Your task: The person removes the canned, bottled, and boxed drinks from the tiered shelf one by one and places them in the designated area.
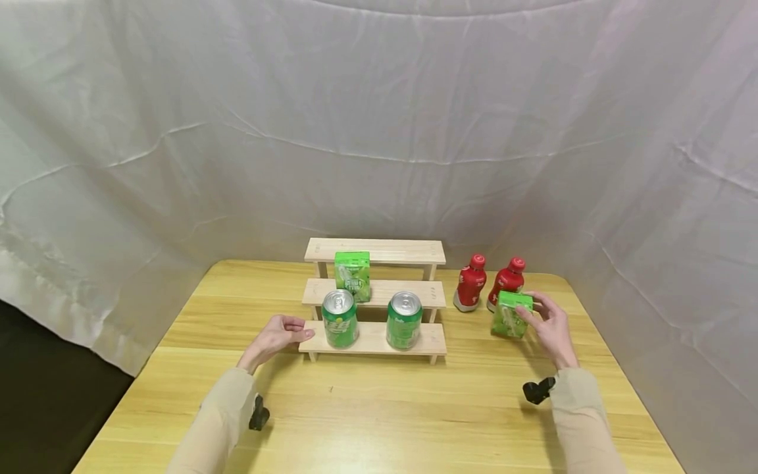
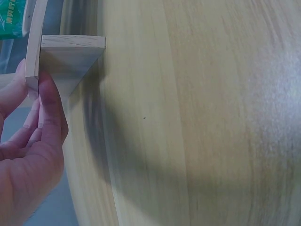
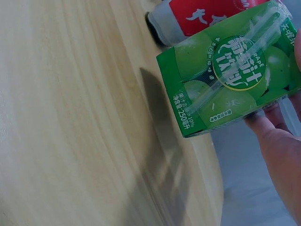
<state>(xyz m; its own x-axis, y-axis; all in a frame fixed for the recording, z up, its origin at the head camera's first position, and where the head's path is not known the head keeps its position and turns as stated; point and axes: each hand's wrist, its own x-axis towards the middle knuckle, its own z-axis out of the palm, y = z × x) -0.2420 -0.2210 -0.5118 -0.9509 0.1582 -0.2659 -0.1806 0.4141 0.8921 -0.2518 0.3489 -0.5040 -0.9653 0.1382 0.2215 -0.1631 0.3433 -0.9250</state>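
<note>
My left hand (image 1: 278,337) pinches the left end of the lowest step of a wooden three-step shelf (image 1: 372,339). In the left wrist view thumb and fingers lie on either side of that step's board (image 2: 34,61). At the right, my right hand (image 1: 551,324) grips a green grape juice box (image 1: 510,316) with a straw on its front. The box is tilted in the right wrist view, and its shadow falls apart from it on the table. Just behind it stand two red bottles (image 1: 470,284) with white bases; the box partly covers the right one.
Two green drink cans (image 1: 340,319) (image 1: 404,320) stand on the lowest step. Another green juice box (image 1: 353,276) is on the middle step, partly behind the left can. Grey cloth (image 1: 379,145) hangs behind and beside the wooden table (image 1: 385,415).
</note>
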